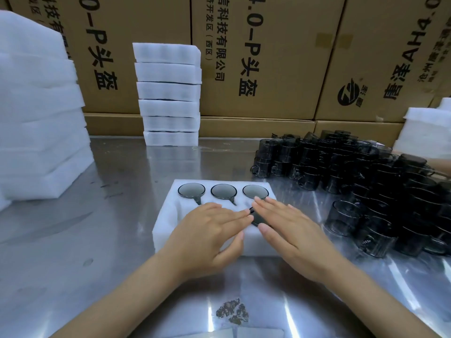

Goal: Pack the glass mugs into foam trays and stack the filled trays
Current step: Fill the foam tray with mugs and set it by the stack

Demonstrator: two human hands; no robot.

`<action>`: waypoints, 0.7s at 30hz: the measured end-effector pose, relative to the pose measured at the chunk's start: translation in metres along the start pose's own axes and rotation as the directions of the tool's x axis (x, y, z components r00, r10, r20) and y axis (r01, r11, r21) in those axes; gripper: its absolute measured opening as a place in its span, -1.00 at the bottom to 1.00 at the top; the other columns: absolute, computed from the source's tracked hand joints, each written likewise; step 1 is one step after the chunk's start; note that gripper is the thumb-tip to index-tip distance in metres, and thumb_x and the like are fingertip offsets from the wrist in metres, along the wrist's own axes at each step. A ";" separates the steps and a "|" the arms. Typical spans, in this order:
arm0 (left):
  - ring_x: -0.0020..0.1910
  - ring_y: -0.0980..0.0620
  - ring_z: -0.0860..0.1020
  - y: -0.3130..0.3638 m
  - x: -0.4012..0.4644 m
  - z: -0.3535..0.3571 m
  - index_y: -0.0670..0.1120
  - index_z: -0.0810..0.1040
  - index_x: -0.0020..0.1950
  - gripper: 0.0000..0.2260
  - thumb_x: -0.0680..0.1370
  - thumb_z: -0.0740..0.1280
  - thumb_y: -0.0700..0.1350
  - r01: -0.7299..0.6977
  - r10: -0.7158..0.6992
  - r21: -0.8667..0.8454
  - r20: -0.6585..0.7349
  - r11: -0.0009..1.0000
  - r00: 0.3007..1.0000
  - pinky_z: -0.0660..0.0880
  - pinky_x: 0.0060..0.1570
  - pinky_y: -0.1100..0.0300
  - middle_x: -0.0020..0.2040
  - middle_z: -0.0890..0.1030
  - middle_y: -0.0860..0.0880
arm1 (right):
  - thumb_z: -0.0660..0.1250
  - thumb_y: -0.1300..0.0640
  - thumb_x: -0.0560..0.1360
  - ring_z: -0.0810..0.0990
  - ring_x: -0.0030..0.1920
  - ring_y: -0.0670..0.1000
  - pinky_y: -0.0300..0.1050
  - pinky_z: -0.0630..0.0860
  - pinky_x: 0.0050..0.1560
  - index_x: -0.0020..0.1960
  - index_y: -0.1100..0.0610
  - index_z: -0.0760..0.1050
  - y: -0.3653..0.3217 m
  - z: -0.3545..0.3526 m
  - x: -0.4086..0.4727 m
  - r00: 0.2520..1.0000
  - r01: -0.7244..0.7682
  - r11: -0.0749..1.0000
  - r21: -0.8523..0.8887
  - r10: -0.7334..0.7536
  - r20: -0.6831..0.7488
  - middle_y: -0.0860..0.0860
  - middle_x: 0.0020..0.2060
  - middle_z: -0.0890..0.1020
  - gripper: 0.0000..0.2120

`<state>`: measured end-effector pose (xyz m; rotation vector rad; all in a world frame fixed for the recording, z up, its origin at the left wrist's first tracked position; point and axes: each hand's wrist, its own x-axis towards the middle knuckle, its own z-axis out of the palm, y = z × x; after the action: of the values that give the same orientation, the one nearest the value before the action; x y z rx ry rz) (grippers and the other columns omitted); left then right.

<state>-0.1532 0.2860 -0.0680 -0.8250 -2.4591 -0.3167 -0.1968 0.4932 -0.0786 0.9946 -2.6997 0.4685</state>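
Head: loose mugs (361,176) beside tray (166,223)

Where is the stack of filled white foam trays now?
In the head view, the stack of filled white foam trays stands at the back left-centre of the metal table, against the cardboard boxes.

Hands: two, left hand (210,230) and right hand (290,230)
Foam tray under hands (166,223): one
Mugs showing in it: four
Stacked filled trays (169,93): six
Loose mugs (366,181): dozens, uncountable
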 end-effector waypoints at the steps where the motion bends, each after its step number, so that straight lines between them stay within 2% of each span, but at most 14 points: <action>1: 0.03 0.06 0.63 -0.001 -0.002 0.001 -0.09 0.63 0.18 -0.65 0.53 0.16 -0.05 -0.005 0.005 0.014 0.009 1.000 1.000 0.52 0.03 0.16 0.18 0.62 0.02 | -0.22 -0.33 0.48 -0.07 0.44 -0.40 -0.33 -0.16 0.44 0.49 -0.23 0.08 -0.001 0.000 -0.001 0.999 -0.006 1.000 0.017 0.007 -0.037 -0.40 0.43 0.07 -0.40; 3: 0.02 0.02 0.63 -0.003 -0.005 0.003 -0.11 0.59 0.23 -0.64 0.54 0.17 -0.04 -0.018 0.017 0.050 0.016 0.999 1.000 0.51 0.00 0.17 0.23 0.59 0.01 | -0.14 -0.26 0.53 0.17 0.44 -0.25 -0.19 0.01 0.46 0.46 -0.13 0.25 -0.001 -0.002 0.000 0.980 -0.027 0.998 0.050 0.037 -0.194 -0.27 0.41 0.31 -0.43; 5: 0.04 -0.02 0.62 -0.004 -0.006 0.004 -0.14 0.57 0.25 -0.64 0.55 0.17 -0.04 -0.040 0.039 0.091 0.015 0.995 0.999 0.51 0.01 0.14 0.25 0.58 -0.02 | 0.00 -0.10 0.56 0.44 0.28 -0.03 0.00 0.27 0.33 0.32 0.03 0.46 0.004 -0.007 0.000 0.888 -0.079 0.997 0.013 0.077 -0.454 -0.08 0.22 0.56 -0.54; 7: 0.05 -0.04 0.61 -0.004 -0.007 0.005 -0.15 0.57 0.25 -0.64 0.55 0.17 -0.04 -0.061 0.062 0.126 -0.003 0.990 0.998 0.50 0.01 0.12 0.23 0.59 -0.03 | 0.15 0.03 0.51 0.50 0.13 0.08 0.05 0.27 0.25 0.18 0.12 0.54 0.017 -0.015 -0.002 0.758 -0.273 0.956 -0.104 0.148 -0.635 0.03 0.05 0.62 -0.66; 8: 0.04 -0.04 0.60 -0.003 -0.008 0.005 -0.16 0.57 0.24 -0.64 0.55 0.18 -0.05 -0.065 0.068 0.132 -0.017 0.989 0.998 0.50 0.02 0.11 0.20 0.60 -0.03 | 0.21 0.07 0.48 0.49 0.13 0.13 0.09 0.21 0.29 0.15 0.15 0.55 0.024 -0.017 -0.005 0.719 -0.401 0.904 -0.145 0.213 -0.661 0.07 0.02 0.62 -0.69; 11: 0.01 -0.05 0.60 -0.003 -0.008 0.006 -0.15 0.59 0.20 -0.66 0.54 0.18 -0.06 -0.063 0.073 0.134 -0.072 0.989 0.995 0.46 0.01 0.11 0.11 0.63 -0.03 | 0.32 0.11 0.46 0.42 0.19 0.21 0.19 0.00 0.37 0.13 0.19 0.54 0.042 -0.018 -0.016 0.683 -0.667 0.720 -0.192 0.487 -0.545 0.14 0.02 0.59 -0.72; 13: -0.02 -0.05 0.59 -0.004 -0.008 0.007 -0.15 0.61 0.17 -0.68 0.54 0.19 -0.07 -0.056 0.070 0.137 -0.103 0.989 0.992 0.45 0.00 0.14 0.07 0.64 -0.03 | 0.26 0.05 0.49 0.44 0.16 0.16 0.17 -0.10 0.38 0.12 0.14 0.49 0.044 -0.018 -0.019 0.680 -0.722 0.646 -0.247 0.597 -0.425 0.07 -0.05 0.61 -0.74; 15: -0.03 -0.06 0.59 -0.004 -0.008 0.007 -0.15 0.62 0.15 -0.69 0.54 0.19 -0.07 -0.050 0.066 0.134 -0.123 0.990 0.990 0.43 0.00 0.15 0.04 0.64 -0.03 | 0.25 0.01 0.50 0.49 0.10 0.11 0.12 -0.13 0.38 0.09 0.09 0.45 0.044 -0.018 -0.017 0.710 -0.696 0.668 -0.263 0.585 -0.391 -0.01 -0.16 0.62 -0.78; 17: -0.04 -0.06 0.59 -0.004 -0.008 0.007 -0.14 0.62 0.14 -0.70 0.54 0.19 -0.08 -0.045 0.062 0.127 -0.135 0.991 0.989 0.42 0.01 0.17 0.03 0.64 -0.03 | 0.26 0.00 0.51 0.51 0.06 0.06 0.07 -0.09 0.39 0.08 0.02 0.42 0.041 -0.018 -0.014 0.765 -0.632 0.734 -0.248 0.539 -0.354 -0.08 -0.22 0.60 -0.82; 19: -0.04 -0.05 0.59 -0.004 -0.008 0.007 -0.14 0.63 0.13 -0.70 0.54 0.19 -0.08 -0.038 0.055 0.111 -0.155 0.993 0.986 0.41 0.01 0.19 0.02 0.64 -0.02 | 0.29 0.02 0.51 0.53 -0.01 0.02 0.02 0.05 0.37 0.08 -0.02 0.40 0.036 -0.017 -0.011 0.835 -0.530 0.824 -0.202 0.465 -0.294 -0.14 -0.25 0.57 -0.84; 21: -0.06 -0.05 0.59 -0.005 -0.009 0.006 -0.14 0.63 0.12 -0.71 0.54 0.18 -0.09 -0.027 0.043 0.090 -0.190 0.996 0.981 0.42 -0.01 0.19 -0.01 0.64 -0.02 | 0.33 0.07 0.47 0.50 -0.13 -0.01 -0.02 0.27 0.25 0.04 -0.03 0.42 0.031 -0.017 -0.010 0.890 -0.411 0.906 -0.104 0.375 -0.259 -0.17 -0.30 0.54 -0.83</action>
<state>-0.1526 0.2801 -0.0776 -0.7634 -2.2605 -0.2616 -0.2085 0.5273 -0.0730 0.3178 -2.6660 0.4041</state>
